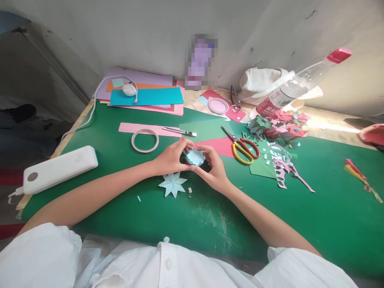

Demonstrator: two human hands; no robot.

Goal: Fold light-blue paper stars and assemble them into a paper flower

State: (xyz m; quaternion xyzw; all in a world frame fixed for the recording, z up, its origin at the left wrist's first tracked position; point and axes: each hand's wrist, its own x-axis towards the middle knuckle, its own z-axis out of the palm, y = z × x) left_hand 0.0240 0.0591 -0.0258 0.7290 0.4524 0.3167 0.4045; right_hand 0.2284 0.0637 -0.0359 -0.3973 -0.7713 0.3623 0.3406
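Between both hands is a small light-blue paper cup shape (195, 157) with a jagged, petal-like rim. My left hand (174, 157) curls around its left side, thumb at the near edge. On the other side my right hand (213, 167) wraps it, with the two thumbs meeting in front. A light-blue paper star (173, 185) with folded points lies flat just below my left hand. Beyond the hands are a red paper sheet (216, 147) and a craft knife (180, 131). Scissors (242, 149) with red and yellow handles rest open to the right.
A tape roll (145, 141) lies left, near a white power bank (60, 169) with a cable. Stacked coloured paper (147, 96) sits at the back left. Paper flowers (282, 126), a tilted bottle (285, 94) and pink paper scraps (283, 174) are on the right of the green mat (120, 224).
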